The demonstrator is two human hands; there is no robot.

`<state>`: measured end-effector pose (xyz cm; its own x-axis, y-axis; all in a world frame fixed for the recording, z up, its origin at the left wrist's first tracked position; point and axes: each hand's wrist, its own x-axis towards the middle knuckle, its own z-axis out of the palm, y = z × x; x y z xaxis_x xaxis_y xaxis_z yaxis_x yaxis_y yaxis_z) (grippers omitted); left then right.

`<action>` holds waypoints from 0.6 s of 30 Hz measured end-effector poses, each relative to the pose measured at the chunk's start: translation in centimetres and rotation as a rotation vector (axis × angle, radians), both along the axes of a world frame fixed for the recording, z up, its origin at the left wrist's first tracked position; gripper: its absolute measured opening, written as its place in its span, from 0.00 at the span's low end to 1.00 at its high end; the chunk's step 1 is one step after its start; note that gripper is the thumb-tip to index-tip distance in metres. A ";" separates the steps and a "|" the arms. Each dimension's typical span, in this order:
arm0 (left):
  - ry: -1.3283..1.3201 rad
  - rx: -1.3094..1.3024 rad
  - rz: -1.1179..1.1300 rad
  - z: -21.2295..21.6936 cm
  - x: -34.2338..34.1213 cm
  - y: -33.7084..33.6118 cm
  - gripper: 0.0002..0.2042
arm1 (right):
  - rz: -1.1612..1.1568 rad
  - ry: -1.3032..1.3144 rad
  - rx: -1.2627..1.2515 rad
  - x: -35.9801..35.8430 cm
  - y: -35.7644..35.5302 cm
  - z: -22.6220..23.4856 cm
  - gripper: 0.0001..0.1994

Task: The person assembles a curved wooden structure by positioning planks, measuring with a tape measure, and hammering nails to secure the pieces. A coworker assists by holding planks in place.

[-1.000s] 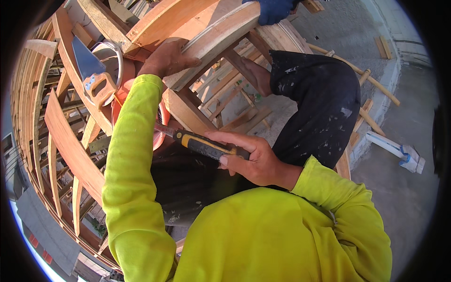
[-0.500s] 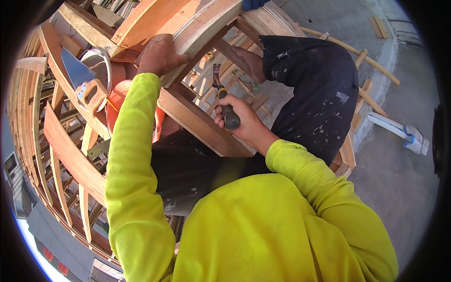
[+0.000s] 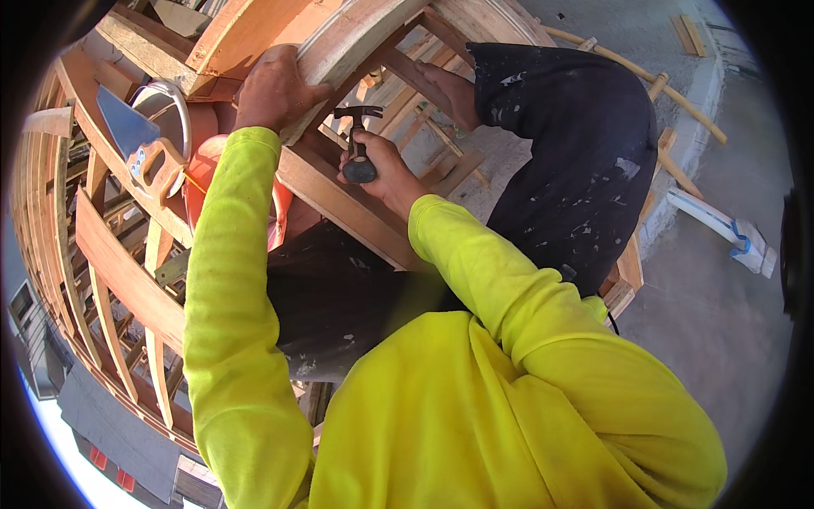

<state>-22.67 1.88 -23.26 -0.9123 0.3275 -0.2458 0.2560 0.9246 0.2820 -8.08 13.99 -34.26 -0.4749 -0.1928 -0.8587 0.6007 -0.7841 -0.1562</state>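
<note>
My left hand (image 3: 278, 92) is closed on the near end of a curved wooden beam (image 3: 360, 44), its thumb lying along the beam's side. In my right hand (image 3: 383, 167) is a claw hammer (image 3: 359, 112), gripped by its dark handle with the head pointing away from me. The hammer head is just right of the beam, over a gap in the timber frame, and appears apart from the wood. Below both hands a reddish timber (image 3: 343, 204) slants down to the right. Most of my left fingers are hidden behind my hand and the wood.
At left, a handsaw (image 3: 136, 127) with a wooden handle leans by a white bucket (image 3: 170, 106) and an orange-red bucket (image 3: 206, 165). Curved wooden ribs (image 3: 127, 263) fill the left side. My bent leg (image 3: 568, 161) is at right; beyond lies a white wrapped bundle (image 3: 721, 222) on concrete.
My right hand has moved left and away from me with the hammer, whose head has turned crosswise. My left hand keeps its hold. A blue-covered shape at the top edge has left view.
</note>
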 end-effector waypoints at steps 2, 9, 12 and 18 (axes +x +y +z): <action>-0.033 -0.016 0.008 0.2 -0.6 0.0 0.33 | -0.108 -0.047 0.039 -0.8 0.4 0.3 0.11; -0.067 -0.047 0.035 0.7 0.0 0.5 0.33 | -0.110 0.072 0.027 -1.7 1.7 1.6 0.09; -0.019 -0.040 0.033 0.8 -0.3 0.3 0.32 | -0.267 0.097 0.106 -3.0 1.5 3.4 0.08; 0.023 -0.049 0.007 0.3 0.3 0.9 0.32 | -0.454 0.148 0.039 -5.8 4.6 1.6 0.06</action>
